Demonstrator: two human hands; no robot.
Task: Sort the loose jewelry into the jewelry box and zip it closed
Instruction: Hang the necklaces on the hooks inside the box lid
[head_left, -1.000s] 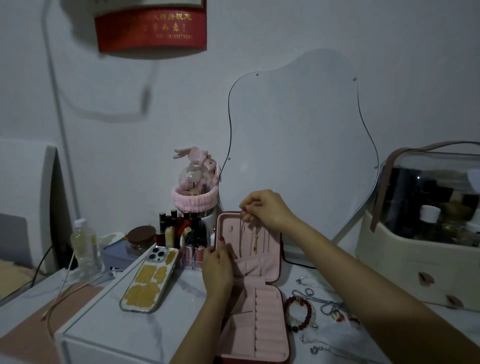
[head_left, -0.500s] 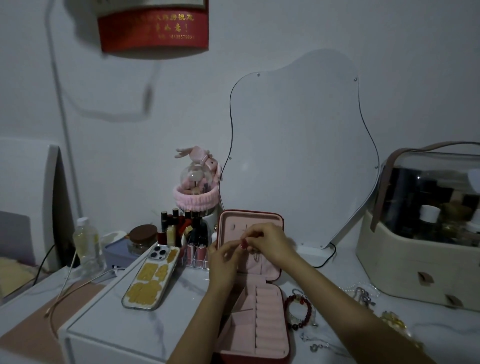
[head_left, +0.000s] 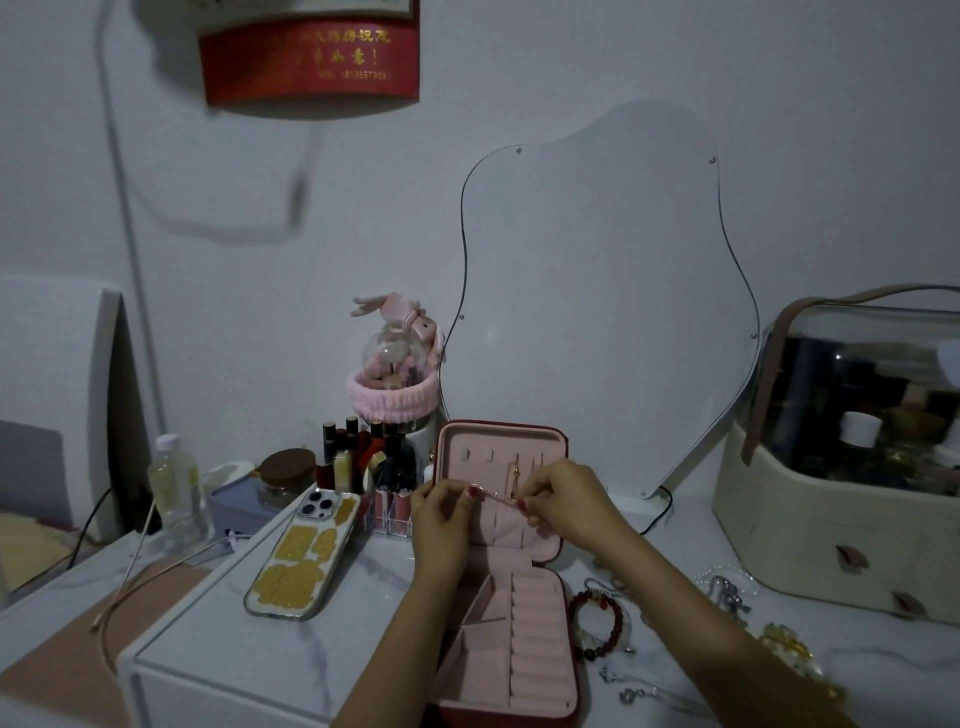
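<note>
Hands pinching chain (head_left: 496, 496) ends, left hand (head_left: 441, 514) and right hand (head_left: 563, 501) (level), strung across jewelry box (head_left: 498, 525) lid

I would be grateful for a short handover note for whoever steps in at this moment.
Left hand and right hand each pinch one end of a thin chain, stretched across the raised lid of the open pink jewelry box.
One gold necklace already hangs in the lid.
On the table right of the box: red bead bracelet, silver chains, a gold piece.
Left: stow these, zip shut.
</note>
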